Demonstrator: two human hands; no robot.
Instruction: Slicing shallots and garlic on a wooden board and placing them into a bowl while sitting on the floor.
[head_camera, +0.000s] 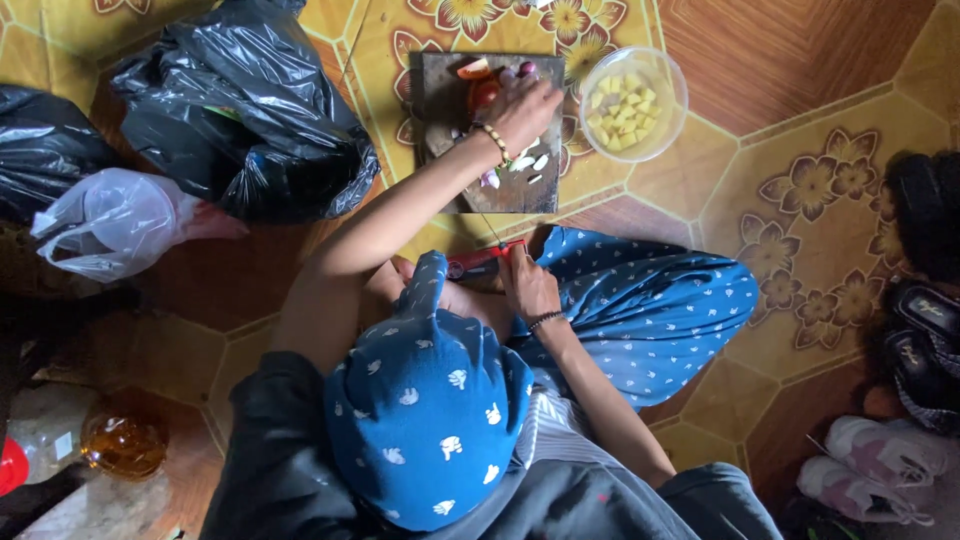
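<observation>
Overhead view of a seated person working at a dark rectangular wooden cutting board (440, 90), which lies on the patterned floor (800, 200) and serves as the landmark here. The left hand (523, 108) reaches out over the board's middle, its fingers (545, 95) curled down onto a cut red tomato (484, 94) (how firmly they close on it cannot be told). A further red wedge (474, 69) and a small purple onion (526, 69) rest at the board's far edge; pale chopped pieces (530, 162) lie on its near half. The right hand (527, 283) sits just nearer than the board, above a blue patterned cloth (650, 310), with its fingers wrapped closed around the red handle of a knife (482, 262) (blade not discernible). Just right of the board stands a round clear plastic bowl (668, 75) of yellow diced cubes (622, 106). Left of the board lie crumpled black plastic bags (240, 110) and a translucent white plastic bag (115, 220).
</observation>
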